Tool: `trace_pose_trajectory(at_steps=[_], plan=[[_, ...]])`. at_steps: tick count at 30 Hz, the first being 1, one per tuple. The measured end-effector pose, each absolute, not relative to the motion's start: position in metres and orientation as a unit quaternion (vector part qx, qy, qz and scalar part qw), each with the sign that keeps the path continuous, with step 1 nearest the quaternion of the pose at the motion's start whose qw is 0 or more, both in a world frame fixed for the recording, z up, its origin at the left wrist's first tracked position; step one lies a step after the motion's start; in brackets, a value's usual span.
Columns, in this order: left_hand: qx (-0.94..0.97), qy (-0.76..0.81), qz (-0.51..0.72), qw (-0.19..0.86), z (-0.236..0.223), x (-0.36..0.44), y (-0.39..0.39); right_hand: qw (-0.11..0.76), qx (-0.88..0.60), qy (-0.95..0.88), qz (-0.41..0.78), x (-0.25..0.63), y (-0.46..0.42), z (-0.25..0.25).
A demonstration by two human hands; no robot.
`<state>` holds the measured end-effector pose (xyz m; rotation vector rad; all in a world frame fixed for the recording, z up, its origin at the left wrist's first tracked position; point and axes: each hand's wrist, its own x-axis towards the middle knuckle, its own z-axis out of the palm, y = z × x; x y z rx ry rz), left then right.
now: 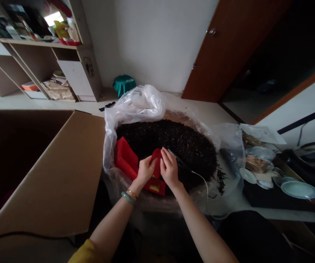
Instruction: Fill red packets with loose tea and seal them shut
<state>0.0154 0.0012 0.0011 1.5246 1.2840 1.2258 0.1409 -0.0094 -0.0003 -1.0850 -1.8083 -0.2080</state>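
Since the small red packet (156,154) looks soft, we pinch its sides with our left hand (145,169) and right hand (170,168), apparently steadying it above the dark heap (186,137) at the frame's centre.

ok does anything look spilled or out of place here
Yes: some dark shreds lie loose to the right of the main heap, as if spilled; whether on floor or plastic, I cannot tell. A slim black device with a pale cable also seems to rest on the heap, an odd spot.
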Motion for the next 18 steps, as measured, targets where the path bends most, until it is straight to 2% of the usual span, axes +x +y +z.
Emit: trace_pose_trajectory(at_steps=[11, 15, 18], plan=[[0.620, 0.496, 0.478, 0.375, 0.001, 0.014, 0.001, 0.508, -0.452, -0.731, -0.065, 0.140, -0.010, 0.006], [0.666, 0.488, 0.448, 0.342, 0.001, 0.014, -0.001, 0.516, -0.486, -0.701, -0.070, 0.143, -0.009, 0.013], [0.705, 0.494, 0.408, 0.304, 0.002, 0.014, -0.003, 0.490, -0.515, -0.695, -0.111, 0.148, -0.008, 0.021]])
